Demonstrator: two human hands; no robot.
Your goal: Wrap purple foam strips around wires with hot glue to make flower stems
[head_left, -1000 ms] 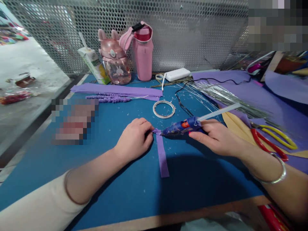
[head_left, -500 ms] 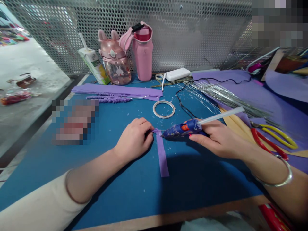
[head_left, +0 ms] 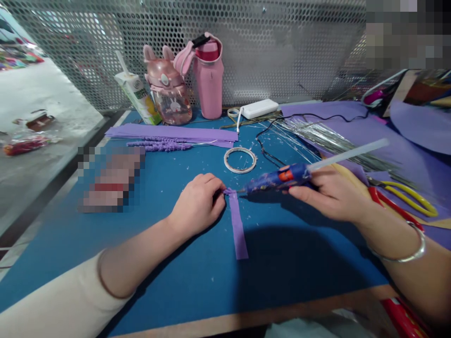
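Note:
My left hand [head_left: 199, 202] rests on the blue tabletop, its fingertips pinched on a small twisted purple flower piece [head_left: 229, 191]. From that piece a flat purple paper strip [head_left: 238, 230] hangs down toward the table's front. My right hand [head_left: 331, 192] grips a blue hot glue gun [head_left: 278, 178] with a clear glue stick [head_left: 348, 154] poking out of its back. The gun's nozzle points left, a short way right of the strip's top end. My left thumb and fingers hide much of the flower piece's left side.
A white tape ring [head_left: 240, 160] lies beyond the hands. Purple paper strips [head_left: 169, 133] and finished purple sprigs [head_left: 158, 143] lie behind, before two pink bottles [head_left: 208, 80] and a drink carton [head_left: 138, 96]. Wires [head_left: 334, 136] and pliers [head_left: 408, 197] lie right; a black cord [head_left: 262, 143] trails behind the gun.
My right hand has drawn the glue gun to the right and slightly up, away from the strip's top. My left hand and the purple strip stay in place.

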